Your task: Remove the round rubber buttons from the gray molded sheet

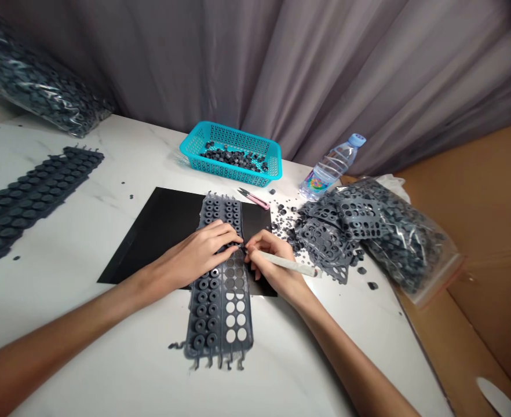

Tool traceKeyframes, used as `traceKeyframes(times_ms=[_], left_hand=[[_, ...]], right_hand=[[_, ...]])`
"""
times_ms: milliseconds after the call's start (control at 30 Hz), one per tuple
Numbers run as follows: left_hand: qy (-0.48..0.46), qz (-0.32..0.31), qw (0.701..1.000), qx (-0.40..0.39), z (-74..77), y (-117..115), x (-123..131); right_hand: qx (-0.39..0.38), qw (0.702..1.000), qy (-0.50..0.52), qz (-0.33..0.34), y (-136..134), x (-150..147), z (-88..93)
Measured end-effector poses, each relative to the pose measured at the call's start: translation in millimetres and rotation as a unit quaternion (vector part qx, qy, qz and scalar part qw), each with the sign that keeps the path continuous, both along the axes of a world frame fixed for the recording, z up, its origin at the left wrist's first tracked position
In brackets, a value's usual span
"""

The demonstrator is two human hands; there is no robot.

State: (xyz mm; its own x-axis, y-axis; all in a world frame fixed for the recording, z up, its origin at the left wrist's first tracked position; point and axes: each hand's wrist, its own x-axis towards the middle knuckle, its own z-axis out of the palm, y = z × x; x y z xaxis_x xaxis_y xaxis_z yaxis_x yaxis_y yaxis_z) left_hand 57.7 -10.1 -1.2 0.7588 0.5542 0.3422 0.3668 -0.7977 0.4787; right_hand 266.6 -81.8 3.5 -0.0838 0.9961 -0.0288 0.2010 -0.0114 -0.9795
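Observation:
A dark grey moulded rubber sheet with rows of ring-shaped parts lies lengthwise on the white table, its far part over a black mat. Several round holes show in its right-hand columns toward me. My left hand rests across the sheet's middle, thumb and index finger bent close together at its right edge. Closed around a slim pen-like tool with a whitish wrapped handle, my right hand meets the left fingertips there. The tool's tip and whatever lies between the fingertips are hidden.
Beyond the mat stands a turquoise basket of small black parts. Pink-handled snips, a water bottle, punched sheet scraps and a filled plastic bag are right. Another rubber sheet and large bag lie left.

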Motion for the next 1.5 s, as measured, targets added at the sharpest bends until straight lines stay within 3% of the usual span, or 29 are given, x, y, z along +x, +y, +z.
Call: traceKeyframes(times_ms=[133, 267, 333, 467, 567, 667, 767, 867, 1000, 1200, 1500], left_hand=[[0.015, 0.006, 0.999, 0.027, 1.0, -2, 0], [0.064, -0.027, 0.995, 0.071, 3.1, -6, 0], [0.041, -0.036, 0.996, 0.068, 4.4, -7, 1], [-0.065, 0.005, 0.997, -0.035, 9.7, -8, 2], [-0.073, 0.022, 0.992, -0.101, 11.1, -5, 0], [-0.095, 0.032, 0.983, -0.155, 6.7, 0, -3], [-0.157, 0.049, 0.956, -0.242, 2.1, 5, -5], [-0.207, 0.045, 0.911, -0.353, 3.1, 4, -5], [-0.211, 0.047, 0.862, -0.458, 10.7, -3, -7], [-0.208, 0.007, 0.847, -0.489, 18.1, -11, -12], [-0.243, 0.011, 0.784, -0.571, 26.6, -17, -10]], right_hand=[[0.007, 1.0, -0.021, 0.0, -1, 0, 0.0], [0.023, 0.998, -0.062, -0.002, -4, -1, 2.3], [0.035, 0.996, -0.087, -0.007, -4, -2, 3.3], [0.003, 0.999, -0.051, -0.005, -4, -1, 3.7], [-0.022, 0.999, 0.031, -0.006, 0, 6, 7.0], [0.004, 0.997, 0.059, -0.043, 5, 18, 13.1], [0.008, 0.998, 0.022, -0.064, 10, 28, 15.1], [0.019, 0.997, -0.042, -0.058, 10, 31, 11.3], [0.075, 0.985, -0.141, -0.065, 6, 29, 5.1], [0.14, 0.963, -0.224, -0.061, 7, 30, 1.2], [0.21, 0.938, -0.272, -0.037, 7, 21, 2.6]])
